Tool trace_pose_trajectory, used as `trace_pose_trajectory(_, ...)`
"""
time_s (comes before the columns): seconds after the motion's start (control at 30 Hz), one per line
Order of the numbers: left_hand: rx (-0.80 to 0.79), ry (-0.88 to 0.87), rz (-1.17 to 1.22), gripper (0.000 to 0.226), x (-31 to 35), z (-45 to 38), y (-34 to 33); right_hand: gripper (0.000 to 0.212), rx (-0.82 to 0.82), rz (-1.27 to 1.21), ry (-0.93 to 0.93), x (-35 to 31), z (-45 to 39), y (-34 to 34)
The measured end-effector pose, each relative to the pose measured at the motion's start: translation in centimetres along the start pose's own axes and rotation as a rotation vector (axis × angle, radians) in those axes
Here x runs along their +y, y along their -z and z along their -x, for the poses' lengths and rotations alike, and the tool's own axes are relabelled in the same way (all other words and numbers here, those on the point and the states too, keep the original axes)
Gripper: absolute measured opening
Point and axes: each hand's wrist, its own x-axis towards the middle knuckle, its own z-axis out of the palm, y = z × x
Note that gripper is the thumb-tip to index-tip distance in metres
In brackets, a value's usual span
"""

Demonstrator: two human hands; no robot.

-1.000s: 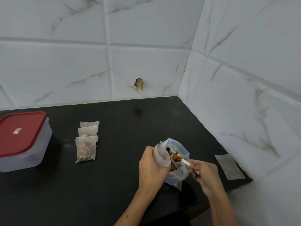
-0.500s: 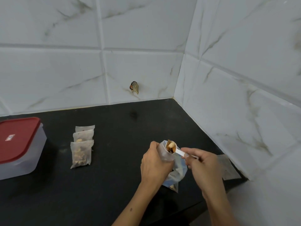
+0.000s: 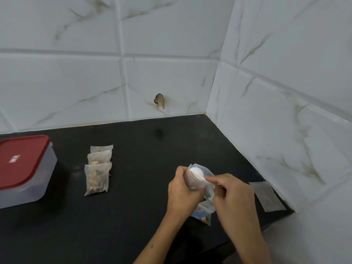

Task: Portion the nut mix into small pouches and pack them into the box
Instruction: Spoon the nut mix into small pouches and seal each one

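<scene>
Your left hand (image 3: 183, 195) grips a small pouch (image 3: 192, 181) at about 5 o'clock on the counter (image 3: 133, 216), fingers curled round it. Your right hand (image 3: 231, 193) pinches a white spoon (image 3: 197, 173), bowl turned over the pouch mouth, contents hidden. The nut-mix bag (image 3: 204, 210) sits mostly covered behind both hands. Three filled pouches (image 3: 98, 168) lie at 9 o'clock, the red-lidded box (image 3: 22, 168) beyond, cut off at the frame edge.

Single head-worn view, wide-angle, looking forward and down at black counter (image 3: 133, 216); tiled wall corner (image 3: 213, 92) far right; hands near, lower right.
</scene>
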Motion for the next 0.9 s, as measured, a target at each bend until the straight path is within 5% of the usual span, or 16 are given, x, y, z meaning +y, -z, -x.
trace_pose_trajectory(0.1, -0.003, -0.049, 0.005, 0.043, -0.5, 0.0, 0.1, 0.04, -0.045, 0.002, 0.005, 0.3, -0.4, 0.0)
trace_pose_trajectory(0.27, -0.006, -0.079, 0.038, 0.042, -0.8, 0.0, 0.3, 0.023, 0.169, -0.19, 0.187, 0.7, 0.2, 0.6)
trace_pose_trajectory(0.4, 0.057, -0.029, -0.012, 0.026, -0.8, -0.1, 0.8, 0.026, 0.253, -0.536, 0.035, 1.6, -0.8, 1.0)
trace_pose_trajectory(0.57, 0.088, 0.109, -0.118, 0.036, -1.8, -0.1, 1.0, 0.029, 0.122, -0.166, -0.135, 2.9, -3.0, -2.6)
trace_pose_trajectory(0.73, 0.087, 0.211, -0.198, 0.033, -3.1, -0.4, 1.3, 0.054, -0.231, 0.114, -0.389, 2.0, -5.7, -3.8)
trace_pose_trajectory(0.9, 0.079, 0.279, -0.044, 0.024, -4.4, -0.8, 2.0, 0.036, 0.106, 0.063, -0.087, 2.6, -4.7, -5.4)
